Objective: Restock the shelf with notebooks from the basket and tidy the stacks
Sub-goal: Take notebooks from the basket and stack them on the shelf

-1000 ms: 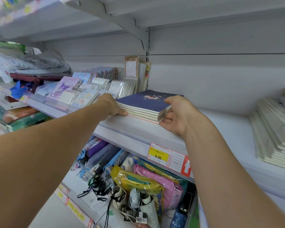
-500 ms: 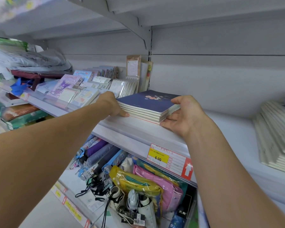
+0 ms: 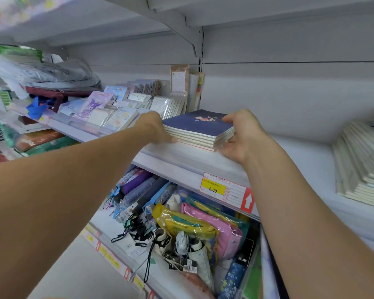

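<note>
A small stack of notebooks (image 3: 200, 129) with a dark blue top cover lies on the white shelf (image 3: 294, 160), near its front edge. My left hand (image 3: 154, 128) presses against the stack's left side. My right hand (image 3: 241, 134) grips the stack's right corner, fingers over the top cover and thumb low at the side. A larger fanned stack of pale notebooks (image 3: 363, 165) lies on the same shelf at the far right. The basket is out of view.
Packaged notepads and cards (image 3: 108, 108) fill the shelf left of the stack. A price label reading 6.00 (image 3: 222, 188) hangs on the shelf edge. Below, a bin holds umbrellas (image 3: 136, 188) and coloured pouches (image 3: 203, 227). Another shelf hangs overhead.
Both hands have stayed at the sides of the blue stack. My right hand's fingers have climbed onto the top cover, and the stack has shifted slightly back on the shelf.
</note>
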Motion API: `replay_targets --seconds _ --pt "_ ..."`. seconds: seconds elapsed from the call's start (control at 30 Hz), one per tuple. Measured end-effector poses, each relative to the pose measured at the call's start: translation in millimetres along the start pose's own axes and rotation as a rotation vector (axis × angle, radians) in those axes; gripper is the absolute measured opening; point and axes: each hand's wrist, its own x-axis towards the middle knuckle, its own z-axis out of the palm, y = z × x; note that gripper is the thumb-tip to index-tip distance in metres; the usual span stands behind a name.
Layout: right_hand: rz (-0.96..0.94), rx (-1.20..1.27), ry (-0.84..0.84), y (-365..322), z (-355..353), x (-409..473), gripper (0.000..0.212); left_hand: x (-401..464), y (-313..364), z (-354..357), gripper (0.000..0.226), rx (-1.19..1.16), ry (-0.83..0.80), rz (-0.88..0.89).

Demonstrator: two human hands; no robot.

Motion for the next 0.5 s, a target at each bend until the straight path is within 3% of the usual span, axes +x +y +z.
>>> replay_targets --seconds 0.07,0.2,0.3,0.37,0.43,0.5 --pt "-0.196 -0.207 0.103 -5 11 -14 0.013 -22 -6 -12 0.072 -0.051 0.065 0.051" --pt "-0.617 -0.201 0.122 14 32 -69 0.013 -113 -55 -23 0.063 -0.362 0.14 0.135" --pt "-0.75 -0.412 0.05 101 37 -101 0.025 -206 -120 2 0.047 -0.44 0.003 0.08" --pt "-0.579 -0.673 -0.242 187 25 -128 0.024 -263 -168 22 0.041 -0.36 -0.232 0.006" --pt "-0.258 -1.072 -0.711 268 -3 -155 0.013 -303 -202 29 0.037 -0.037 -0.573 0.003" --pt "-0.134 -1.593 -1.125 338 -37 -173 0.041 -323 -221 28 0.036 0.209 -0.881 -0.011"
